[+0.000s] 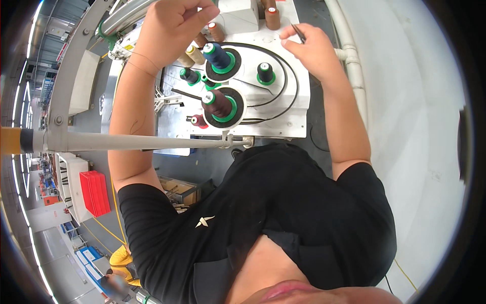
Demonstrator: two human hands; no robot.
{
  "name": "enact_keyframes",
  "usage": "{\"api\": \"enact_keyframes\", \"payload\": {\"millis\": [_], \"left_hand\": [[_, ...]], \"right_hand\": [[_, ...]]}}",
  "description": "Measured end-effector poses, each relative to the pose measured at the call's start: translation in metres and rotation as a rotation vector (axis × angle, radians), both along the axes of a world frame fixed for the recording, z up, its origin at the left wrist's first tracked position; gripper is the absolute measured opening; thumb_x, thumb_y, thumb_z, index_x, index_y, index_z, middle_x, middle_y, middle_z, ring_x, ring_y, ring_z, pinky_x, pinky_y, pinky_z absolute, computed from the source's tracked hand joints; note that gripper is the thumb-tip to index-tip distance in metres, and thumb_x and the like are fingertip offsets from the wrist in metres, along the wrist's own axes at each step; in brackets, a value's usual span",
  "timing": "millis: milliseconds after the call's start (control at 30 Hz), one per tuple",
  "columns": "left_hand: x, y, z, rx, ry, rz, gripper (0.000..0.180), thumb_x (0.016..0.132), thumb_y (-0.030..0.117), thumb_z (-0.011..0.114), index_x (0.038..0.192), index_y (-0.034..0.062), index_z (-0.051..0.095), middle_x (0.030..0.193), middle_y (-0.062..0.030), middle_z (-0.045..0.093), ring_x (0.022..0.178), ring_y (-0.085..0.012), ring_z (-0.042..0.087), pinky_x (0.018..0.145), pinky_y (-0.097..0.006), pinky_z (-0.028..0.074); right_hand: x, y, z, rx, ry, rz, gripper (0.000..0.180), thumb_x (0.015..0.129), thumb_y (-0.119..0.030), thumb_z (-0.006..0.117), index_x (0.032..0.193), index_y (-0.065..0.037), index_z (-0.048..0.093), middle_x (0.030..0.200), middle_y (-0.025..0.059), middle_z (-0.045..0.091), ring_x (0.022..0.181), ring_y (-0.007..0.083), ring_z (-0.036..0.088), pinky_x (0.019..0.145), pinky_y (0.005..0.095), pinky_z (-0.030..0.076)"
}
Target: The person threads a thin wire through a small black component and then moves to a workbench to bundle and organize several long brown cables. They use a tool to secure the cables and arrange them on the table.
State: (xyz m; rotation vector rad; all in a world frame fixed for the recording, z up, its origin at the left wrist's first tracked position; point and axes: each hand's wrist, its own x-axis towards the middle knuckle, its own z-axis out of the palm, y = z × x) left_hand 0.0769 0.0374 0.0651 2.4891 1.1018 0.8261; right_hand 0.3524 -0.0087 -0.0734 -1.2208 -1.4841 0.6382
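Observation:
My left hand (177, 28) is raised at the top, over the far left of the white table (291, 109). Its fingers are pinched together, and what they hold, if anything, is hidden. A thin thread (135, 54) crosses the left wrist. My right hand (315, 48), above the table's far right corner, grips a slim dark tool (298, 33) between thumb and fingers; its exact kind is unclear. Between my arms stand a blue thread cone (217, 57) and a dark brown thread cone (217, 104), each on a round black pad. A small black spool (265, 72) is nearer my right hand.
Brown spools (272, 19) and beige spools (195, 54) stand farther back. A white rail (172, 142) crosses before the table. Black cords (291, 101) curve over the tabletop. White pipes (349, 66) run along the right wall. Red crates (94, 192) and a person in yellow (121, 261) are at left.

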Motion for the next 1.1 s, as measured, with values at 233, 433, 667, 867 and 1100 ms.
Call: {"api": "enact_keyframes", "payload": {"millis": [233,433,667,867,1100], "left_hand": [[0.010,-0.008,0.008,0.072,0.187,-0.029,0.016,0.095,0.018,0.074,0.096,0.0018,0.072,0.065,0.0025,0.056,0.062,-0.0032,0.042,0.057,-0.023,0.036],[0.000,-0.012,0.007,0.031,0.069,-0.045,0.014,0.097,0.016,0.071,0.097,0.0017,0.072,0.069,0.0032,0.057,0.065,-0.0034,0.044,0.057,-0.024,0.033],[-0.010,-0.010,-0.013,-0.064,-0.021,-0.191,0.024,0.104,0.020,0.061,0.114,0.0018,0.071,0.075,0.0029,0.058,0.074,-0.0045,0.047,0.067,-0.024,0.040],[-0.007,-0.009,-0.023,-0.592,-0.510,-0.318,0.048,0.103,0.041,0.061,0.135,0.0056,0.065,0.088,-0.0027,0.058,0.082,-0.0152,0.052,0.077,-0.032,0.042],[-0.030,0.014,-0.054,-0.819,-0.686,-0.711,0.068,0.095,0.061,0.065,0.135,0.0068,0.059,0.094,0.0043,0.036,0.086,-0.0127,0.037,0.080,-0.030,0.035]], "right_hand": [[-0.065,-0.001,0.063,-0.037,0.398,0.474,0.030,0.091,-0.020,0.073,0.115,-0.004,0.070,0.102,0.0029,0.068,0.078,0.0111,0.068,0.063,0.0244,0.048],[-0.075,0.006,0.055,-0.114,0.549,0.506,0.019,0.095,-0.021,0.072,0.095,-0.002,0.071,0.075,-0.0020,0.065,0.058,0.0043,0.052,0.051,0.0199,0.036],[-0.077,0.010,0.062,-0.071,0.792,0.394,0.026,0.105,-0.019,0.062,0.087,0.000,0.067,0.059,-0.0021,0.053,0.048,0.0053,0.043,0.042,0.0244,0.032],[-0.109,0.000,0.070,-0.403,1.339,0.550,0.018,0.106,-0.021,0.059,0.104,-0.003,0.063,0.060,-0.0030,0.048,0.045,0.0066,0.041,0.041,0.0234,0.030],[-0.114,0.002,0.076,-0.089,1.018,0.617,0.015,0.103,-0.013,0.065,0.110,0.000,0.063,0.075,0.0012,0.060,0.051,0.0049,0.046,0.046,0.0225,0.037]]}}
